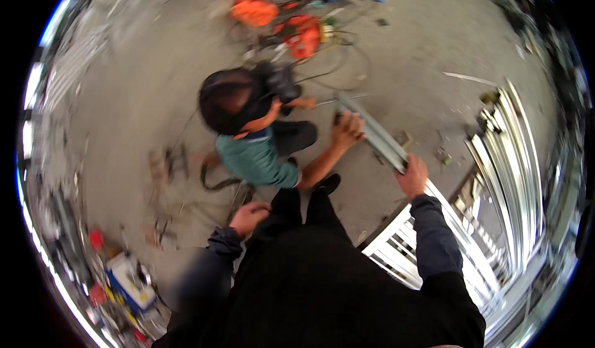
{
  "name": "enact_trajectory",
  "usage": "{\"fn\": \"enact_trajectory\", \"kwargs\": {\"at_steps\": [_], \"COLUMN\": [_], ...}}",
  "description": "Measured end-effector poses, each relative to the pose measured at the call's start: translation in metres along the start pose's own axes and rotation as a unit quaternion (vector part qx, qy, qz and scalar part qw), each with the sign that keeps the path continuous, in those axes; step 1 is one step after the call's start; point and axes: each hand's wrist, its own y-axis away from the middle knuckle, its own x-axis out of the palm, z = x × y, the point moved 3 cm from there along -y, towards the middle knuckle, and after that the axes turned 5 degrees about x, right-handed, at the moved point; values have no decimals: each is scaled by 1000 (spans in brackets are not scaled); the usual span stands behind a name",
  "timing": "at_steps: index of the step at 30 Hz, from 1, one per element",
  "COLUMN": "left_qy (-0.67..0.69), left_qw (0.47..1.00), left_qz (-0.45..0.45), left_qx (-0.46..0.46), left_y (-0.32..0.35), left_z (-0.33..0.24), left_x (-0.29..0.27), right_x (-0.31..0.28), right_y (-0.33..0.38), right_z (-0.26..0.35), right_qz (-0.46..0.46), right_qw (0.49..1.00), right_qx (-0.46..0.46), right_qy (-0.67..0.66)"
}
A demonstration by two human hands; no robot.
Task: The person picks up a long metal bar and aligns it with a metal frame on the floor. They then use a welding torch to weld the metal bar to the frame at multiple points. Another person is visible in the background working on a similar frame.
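My right hand (413,176) grips the near end of a long grey metal bar (372,131) that runs up and left across the concrete floor. Another person in a teal shirt (257,156) crouches in front of me, one hand (347,130) pressed on the same bar, the other hand (304,103) holding a thin rod at its far end. My left hand (249,216) hangs by my thigh with curled fingers and nothing visible in it. My dark trousers and shoes (325,184) fill the lower middle.
A white metal grille frame (403,249) lies at my right. Stacked shiny metal profiles (514,156) stand further right. Orange tools and cables (297,35) lie at the top. Tool clutter and a blue box (130,280) sit lower left.
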Motion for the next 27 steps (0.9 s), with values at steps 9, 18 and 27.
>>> {"fn": "enact_trajectory", "kwargs": {"at_steps": [9, 18, 27], "left_qy": [-77, -25, 2], "left_qw": [895, 945, 951], "left_qz": [-348, -212, -177], "left_qx": [-267, -250, -253], "left_y": [272, 241, 265], "left_z": [334, 357, 396], "left_x": [36, 56, -34], "right_x": [8, 14, 7], "right_y": [10, 13, 7], "right_z": [16, 18, 40], "right_qz": [32, 35, 24], "right_qw": [998, 996, 986], "right_qx": [-15, -1, 95], "right_qy": [56, 88, 131]}}
